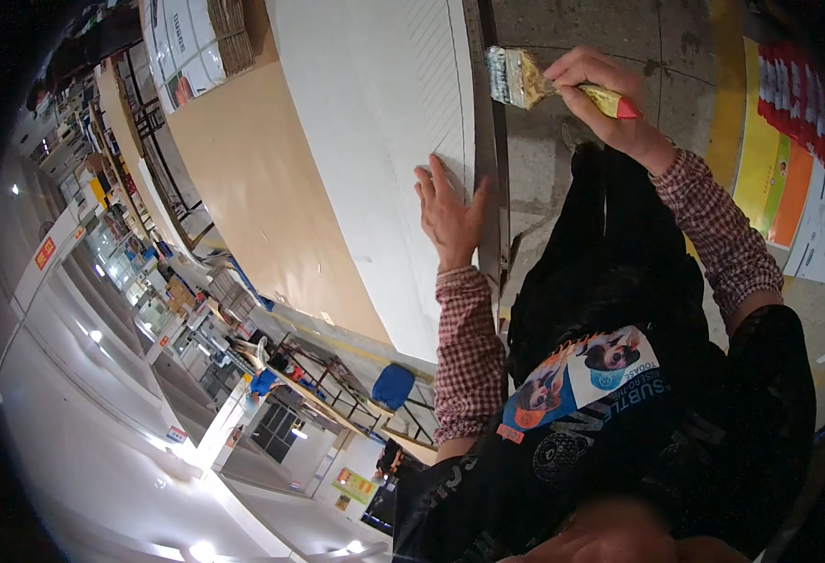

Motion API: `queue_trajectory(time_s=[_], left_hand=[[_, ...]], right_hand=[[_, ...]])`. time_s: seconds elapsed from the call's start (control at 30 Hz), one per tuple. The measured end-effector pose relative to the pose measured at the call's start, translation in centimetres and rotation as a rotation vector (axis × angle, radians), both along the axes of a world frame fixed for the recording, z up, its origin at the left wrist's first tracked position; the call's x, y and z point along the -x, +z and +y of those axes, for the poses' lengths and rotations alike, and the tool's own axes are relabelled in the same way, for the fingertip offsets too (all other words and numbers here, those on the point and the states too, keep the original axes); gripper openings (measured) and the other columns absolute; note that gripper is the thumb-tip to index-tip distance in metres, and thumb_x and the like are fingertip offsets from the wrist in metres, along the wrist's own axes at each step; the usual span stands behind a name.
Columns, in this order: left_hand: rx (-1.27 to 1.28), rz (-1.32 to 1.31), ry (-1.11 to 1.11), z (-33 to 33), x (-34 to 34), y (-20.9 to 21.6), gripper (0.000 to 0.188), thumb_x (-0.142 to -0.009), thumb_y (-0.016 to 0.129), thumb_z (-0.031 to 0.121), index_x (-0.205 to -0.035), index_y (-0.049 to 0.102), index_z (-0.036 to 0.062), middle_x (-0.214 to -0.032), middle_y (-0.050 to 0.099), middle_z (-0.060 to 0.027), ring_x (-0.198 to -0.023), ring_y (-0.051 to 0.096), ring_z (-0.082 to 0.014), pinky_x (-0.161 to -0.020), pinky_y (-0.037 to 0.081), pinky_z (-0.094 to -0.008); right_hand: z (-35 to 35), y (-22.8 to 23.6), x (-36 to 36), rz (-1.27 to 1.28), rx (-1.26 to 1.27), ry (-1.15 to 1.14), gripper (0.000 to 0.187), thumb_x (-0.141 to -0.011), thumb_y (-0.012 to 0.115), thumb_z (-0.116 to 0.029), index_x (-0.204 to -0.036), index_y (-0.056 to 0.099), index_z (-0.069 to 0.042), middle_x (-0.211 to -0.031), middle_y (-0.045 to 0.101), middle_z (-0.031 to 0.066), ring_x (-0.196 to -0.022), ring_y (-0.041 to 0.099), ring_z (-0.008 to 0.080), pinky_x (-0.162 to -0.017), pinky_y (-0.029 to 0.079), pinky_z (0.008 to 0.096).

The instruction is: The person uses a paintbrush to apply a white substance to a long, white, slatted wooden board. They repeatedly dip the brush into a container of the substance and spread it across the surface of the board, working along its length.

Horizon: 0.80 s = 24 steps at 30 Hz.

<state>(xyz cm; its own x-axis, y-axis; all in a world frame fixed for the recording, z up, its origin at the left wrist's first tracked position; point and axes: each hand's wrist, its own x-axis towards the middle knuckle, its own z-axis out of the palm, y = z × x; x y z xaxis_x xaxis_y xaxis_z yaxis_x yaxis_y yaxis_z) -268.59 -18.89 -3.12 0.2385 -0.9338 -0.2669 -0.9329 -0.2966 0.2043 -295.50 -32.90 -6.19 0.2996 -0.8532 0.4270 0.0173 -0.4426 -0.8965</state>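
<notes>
Your right hand grips a brush; your left lies flat on the white sheet.

Your right hand (592,89) has its fingers closed around the paintbrush (548,86), bristles pointing toward the sheet's edge, just beside it. Your left hand (450,214) rests with fingers spread wide, holding nothing, on the white sheet (375,122), which lies on the brown surface (262,188) above the concrete floor (609,28).
</notes>
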Motion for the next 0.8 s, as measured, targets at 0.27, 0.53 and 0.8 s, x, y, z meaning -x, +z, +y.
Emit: queue_trajectory(time_s=[0.27,0.53,0.8], left_hand=[[-0.098,0.175,0.066,-1.5,-0.8,2.4,0.074,-0.085,0.067,0.042,-0.141,0.045,-0.0002,-0.139,0.044,-0.0336,-0.131,0.045,-0.0419,-0.105,0.040,-0.0436],[-0.108,0.197,0.046,-1.5,-0.7,2.3,0.076,-0.085,0.067,0.042,-0.141,0.043,-0.0034,-0.136,0.043,-0.0382,-0.130,0.044,-0.0464,-0.102,0.042,-0.0453],[-0.076,0.009,-0.056,-0.9,-0.4,1.6,0.077,-0.086,0.066,0.041,-0.142,0.038,-0.0045,-0.135,0.044,-0.0373,-0.124,0.048,-0.0492,-0.096,0.046,-0.0500]], right_hand=[[0.1,-1.3,-2.6,0.035,-0.004,-0.002,0.003,-0.091,0.060,-0.006,-0.091,0.060,-0.003,-0.094,0.063,0.0066,-0.085,0.063,0.0151,-0.075,0.051,0.0281],[2.0,-1.3,-2.0,-0.032,-0.019,-0.068,0.004,-0.092,0.060,-0.008,-0.090,0.060,-0.004,-0.089,0.062,0.0042,-0.081,0.062,0.0146,-0.072,0.051,0.0280],[5.0,0.0,-2.2,-0.027,-0.141,0.042,0.003,-0.090,0.061,-0.005,-0.089,0.059,-0.002,-0.088,0.061,0.0052,-0.081,0.062,0.0148,-0.073,0.050,0.0284]])
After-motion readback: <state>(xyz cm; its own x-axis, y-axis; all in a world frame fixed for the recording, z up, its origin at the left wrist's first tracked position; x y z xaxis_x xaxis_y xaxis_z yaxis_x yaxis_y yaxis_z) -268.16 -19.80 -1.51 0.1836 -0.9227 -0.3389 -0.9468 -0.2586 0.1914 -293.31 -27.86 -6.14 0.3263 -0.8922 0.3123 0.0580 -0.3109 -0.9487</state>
